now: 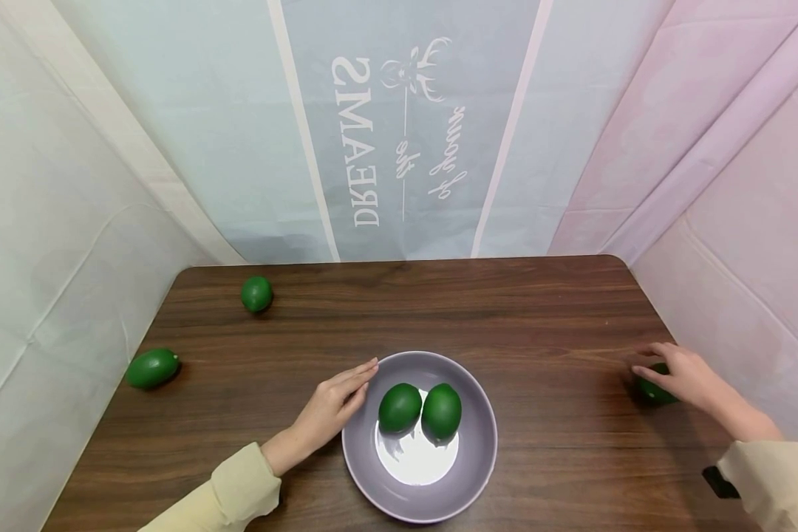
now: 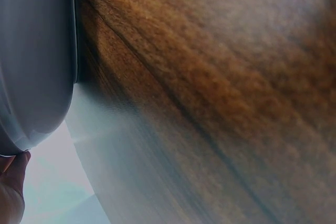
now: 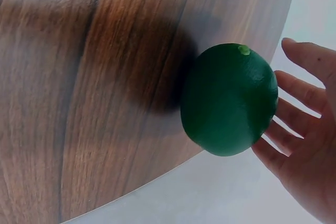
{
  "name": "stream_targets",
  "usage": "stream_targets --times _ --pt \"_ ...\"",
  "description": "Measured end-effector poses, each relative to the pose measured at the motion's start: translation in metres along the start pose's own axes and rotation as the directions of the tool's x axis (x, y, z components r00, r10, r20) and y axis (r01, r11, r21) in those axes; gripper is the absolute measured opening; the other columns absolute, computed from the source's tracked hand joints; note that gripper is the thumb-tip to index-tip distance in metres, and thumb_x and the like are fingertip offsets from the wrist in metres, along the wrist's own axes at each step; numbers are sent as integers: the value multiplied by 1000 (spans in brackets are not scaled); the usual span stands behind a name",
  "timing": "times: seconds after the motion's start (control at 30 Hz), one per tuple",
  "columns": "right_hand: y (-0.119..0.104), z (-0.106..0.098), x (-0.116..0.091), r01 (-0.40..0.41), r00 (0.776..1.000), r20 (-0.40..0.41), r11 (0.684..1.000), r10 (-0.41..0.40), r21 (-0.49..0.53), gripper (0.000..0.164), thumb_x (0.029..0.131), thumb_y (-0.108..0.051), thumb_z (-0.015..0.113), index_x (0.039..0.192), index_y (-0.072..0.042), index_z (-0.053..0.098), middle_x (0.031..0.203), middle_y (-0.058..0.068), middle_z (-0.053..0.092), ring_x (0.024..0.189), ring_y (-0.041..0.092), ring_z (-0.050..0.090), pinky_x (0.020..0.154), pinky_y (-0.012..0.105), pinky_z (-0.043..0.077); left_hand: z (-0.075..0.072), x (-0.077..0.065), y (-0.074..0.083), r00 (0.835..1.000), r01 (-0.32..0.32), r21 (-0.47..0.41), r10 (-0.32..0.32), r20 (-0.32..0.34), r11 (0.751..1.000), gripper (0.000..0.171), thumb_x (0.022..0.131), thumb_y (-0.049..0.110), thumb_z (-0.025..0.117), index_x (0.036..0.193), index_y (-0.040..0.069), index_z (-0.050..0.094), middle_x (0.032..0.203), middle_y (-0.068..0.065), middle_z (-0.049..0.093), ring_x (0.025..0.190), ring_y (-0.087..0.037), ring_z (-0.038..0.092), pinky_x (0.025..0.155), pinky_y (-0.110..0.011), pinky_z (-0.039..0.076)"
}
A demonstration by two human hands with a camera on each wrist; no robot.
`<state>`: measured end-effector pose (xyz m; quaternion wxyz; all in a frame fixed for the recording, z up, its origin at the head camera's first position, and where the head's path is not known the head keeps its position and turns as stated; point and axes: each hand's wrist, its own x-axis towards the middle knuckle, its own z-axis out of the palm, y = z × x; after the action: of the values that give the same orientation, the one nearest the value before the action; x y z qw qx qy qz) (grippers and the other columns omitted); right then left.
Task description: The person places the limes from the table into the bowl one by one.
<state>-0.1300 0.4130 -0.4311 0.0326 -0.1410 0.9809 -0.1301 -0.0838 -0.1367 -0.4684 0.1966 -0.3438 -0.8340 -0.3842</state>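
Near the right edge of the dark brown wood-grain tabletop [image 1: 552,318], a person's right hand [image 1: 694,378] reaches over a glossy green oval lime [image 1: 656,394]. Its fingers [image 3: 300,91] are spread and only gently bent, the thumb standing well apart from them; the fingertips meet the lime's outline in the right wrist view, though whether they press on it cannot be told. The left hand [image 1: 332,403], its fingers nearly straight and close together, touches the left rim of a round, glossy greyish-purple bowl [image 1: 425,511]. Inside the bowl, two more green limes [image 1: 442,411] lie side by side. On the tabletop's left side rest an elongated green lime [image 1: 153,368] and, farther back, a rounder green lime [image 1: 256,293].
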Motion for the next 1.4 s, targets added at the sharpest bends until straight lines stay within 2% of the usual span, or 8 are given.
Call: stream_targets --times 0.33,0.5,0.8,0.97,1.13,1.4 --pt "5 5 -5 63 996 -65 998 -65 -29 46 75 -26 74 103 7 59 100 28 58 91 47 52 70 56 43 -1 0 1 1000 18 2 -18 3 1000 32 80 -5 61 112 -4 63 119 -13 60 109 -23 57 92 -21 44" --pt "9 9 -7 79 994 -70 997 -80 -17 46 72 -26 75 103 5 59 101 27 57 92 47 51 71 55 42 -2 0 1 1000 17 3 -17 5 1000 32 80 -5 61 112 -4 62 119 -14 60 108 -23 57 92 -21 44" --pt "9 10 -10 40 999 -29 999 -40 12 48 73 -29 75 104 5 59 105 31 53 92 50 48 70 57 41 -2 1 2 999 36 -8 -35 18 999 31 82 -4 60 112 -5 62 119 -14 59 110 -23 57 93 -19 42" --pt "10 11 -11 38 999 -29 999 -38 -7 51 72 -30 75 104 5 59 103 31 54 89 48 50 64 50 44 -2 2 3 1000 21 -3 -21 7 1000 31 80 -5 61 111 -5 62 118 -15 60 108 -24 57 92 -21 44" --pt "12 11 -12 1 1000 1 1000 -1 -23 58 71 -35 75 106 7 58 102 32 54 86 48 50 58 42 43 -2 2 2 1000 18 -2 -18 4 1000 32 80 -5 61 112 -5 62 119 -15 59 108 -24 57 91 -21 45" --pt "18 15 -14 -44 998 46 999 44 0 66 68 -35 77 109 11 52 99 35 50 81 46 51 55 44 44 -2 2 1 1000 5 -3 -5 11 1000 31 82 -4 59 112 -6 62 118 -17 59 108 -25 58 94 -15 40"
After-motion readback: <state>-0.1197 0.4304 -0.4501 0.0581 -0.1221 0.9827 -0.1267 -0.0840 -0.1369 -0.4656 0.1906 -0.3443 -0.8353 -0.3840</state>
